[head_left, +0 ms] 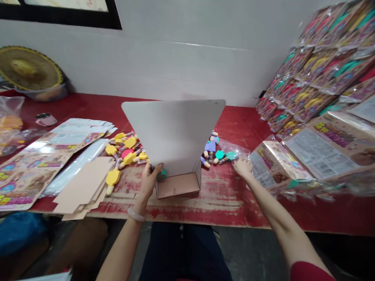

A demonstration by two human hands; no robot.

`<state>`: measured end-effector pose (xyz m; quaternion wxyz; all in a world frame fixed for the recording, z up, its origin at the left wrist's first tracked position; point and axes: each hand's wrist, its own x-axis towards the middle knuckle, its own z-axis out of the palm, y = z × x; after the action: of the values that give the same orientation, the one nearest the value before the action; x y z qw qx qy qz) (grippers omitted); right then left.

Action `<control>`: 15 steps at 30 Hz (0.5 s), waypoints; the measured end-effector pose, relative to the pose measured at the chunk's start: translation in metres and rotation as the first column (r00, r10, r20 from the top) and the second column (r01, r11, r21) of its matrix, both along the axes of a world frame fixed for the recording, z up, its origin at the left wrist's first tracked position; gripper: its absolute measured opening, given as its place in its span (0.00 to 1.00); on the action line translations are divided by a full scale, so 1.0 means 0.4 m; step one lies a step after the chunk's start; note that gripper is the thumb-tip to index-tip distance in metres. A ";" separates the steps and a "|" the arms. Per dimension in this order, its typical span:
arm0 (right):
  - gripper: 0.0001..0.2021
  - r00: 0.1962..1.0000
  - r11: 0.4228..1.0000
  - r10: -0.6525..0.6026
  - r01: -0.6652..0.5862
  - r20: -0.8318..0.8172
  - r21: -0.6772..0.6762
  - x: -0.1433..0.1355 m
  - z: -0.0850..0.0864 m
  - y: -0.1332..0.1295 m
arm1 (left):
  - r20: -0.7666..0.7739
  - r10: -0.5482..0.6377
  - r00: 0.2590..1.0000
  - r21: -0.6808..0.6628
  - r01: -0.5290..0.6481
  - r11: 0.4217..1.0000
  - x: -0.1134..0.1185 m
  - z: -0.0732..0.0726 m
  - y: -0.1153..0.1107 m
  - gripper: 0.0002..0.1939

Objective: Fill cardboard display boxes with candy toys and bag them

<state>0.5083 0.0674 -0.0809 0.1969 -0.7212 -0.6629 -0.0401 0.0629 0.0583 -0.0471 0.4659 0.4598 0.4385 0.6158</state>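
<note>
An open cardboard box (pixel 178 185) with a tall white back panel (pixel 174 128) stands upright at the table's front edge. My left hand (pixel 150 179) is closed at the box's left side, its thumb against a small green piece at the inner left corner. My right hand (pixel 243 167) reaches out to the right, beside a clear plastic bag (pixel 238 150) and green pieces (pixel 222 155); its fingertips are blurred. Yellow and pink pieces (pixel 129 150) lie behind the box on the left, purple ones (pixel 210 146) on the right.
Flat tan card sheets (pixel 84 185) and printed sheets (pixel 26 168) lie at the left, near a pink cup (pixel 46 119). Wrapped packages (pixel 331 144) fill the right side, with tall stacks (pixel 316 74) behind. A round lid (pixel 29 68) leans at the back left.
</note>
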 end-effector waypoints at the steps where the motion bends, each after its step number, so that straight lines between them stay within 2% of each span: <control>1: 0.19 0.996 0.996 -0.094 0.093 0.009 0.014 -0.005 0.000 0.006 | 0.007 0.013 1.000 -0.005 -0.013 1.000 0.000 0.002 -0.004 0.21; 3: 0.17 0.987 0.987 -0.163 0.163 0.016 -0.001 -0.045 -0.003 0.025 | 0.016 0.044 0.999 -0.014 -0.044 0.999 0.004 0.005 -0.007 0.21; 6: 0.21 0.999 0.996 -0.040 0.039 -0.012 -0.077 -0.127 -0.025 0.056 | 0.019 0.089 0.996 -0.003 -0.088 0.996 0.012 0.003 -0.004 0.19; 9: 0.26 0.997 0.996 -0.071 0.068 -0.036 -0.065 -0.188 -0.073 0.041 | 0.020 0.089 0.996 0.028 -0.089 0.996 0.013 -0.005 -0.002 0.18; 12: 0.25 0.996 0.995 -0.077 0.074 -0.035 -0.074 -0.231 -0.147 -0.066 | 0.015 0.080 0.997 0.037 -0.081 0.996 0.011 -0.017 -0.005 0.16; 15: 0.22 0.998 0.998 0.056 -0.057 -0.029 -0.036 -0.265 -0.219 -0.232 | 0.018 0.089 0.996 0.052 -0.089 0.995 0.014 -0.027 -0.006 0.15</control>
<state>0.4021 -0.0253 -0.1686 0.1940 -0.7060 -0.6810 -0.0123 0.0685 0.0560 -0.0577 0.4292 0.4469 0.4386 0.6509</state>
